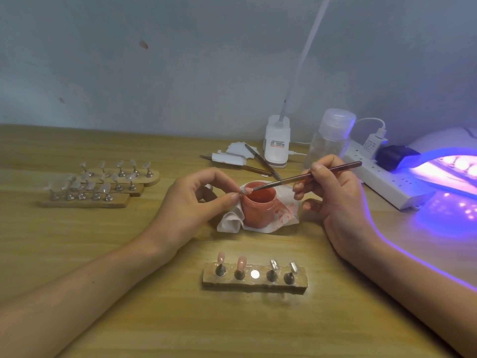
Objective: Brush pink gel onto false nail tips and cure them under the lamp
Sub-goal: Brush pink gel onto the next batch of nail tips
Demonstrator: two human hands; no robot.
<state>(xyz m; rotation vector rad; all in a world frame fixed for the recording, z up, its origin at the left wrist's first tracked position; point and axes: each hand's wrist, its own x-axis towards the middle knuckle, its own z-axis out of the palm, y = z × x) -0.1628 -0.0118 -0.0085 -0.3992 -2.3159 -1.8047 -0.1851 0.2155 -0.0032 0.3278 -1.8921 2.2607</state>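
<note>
White power strip (382,184), clear bottle (327,146), tweezers (263,162) on wooden table (103,254)

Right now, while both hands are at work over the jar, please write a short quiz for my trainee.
1. True or false: the right hand holds the brush.
2. On the near stand, how many tips look pink? A one, B two, C four.
3. Fill in: the left hand pinches a nail tip by the rim of the jar; the lamp is switched ___.
Key: 1 true; 2 B; 3 on.
</note>
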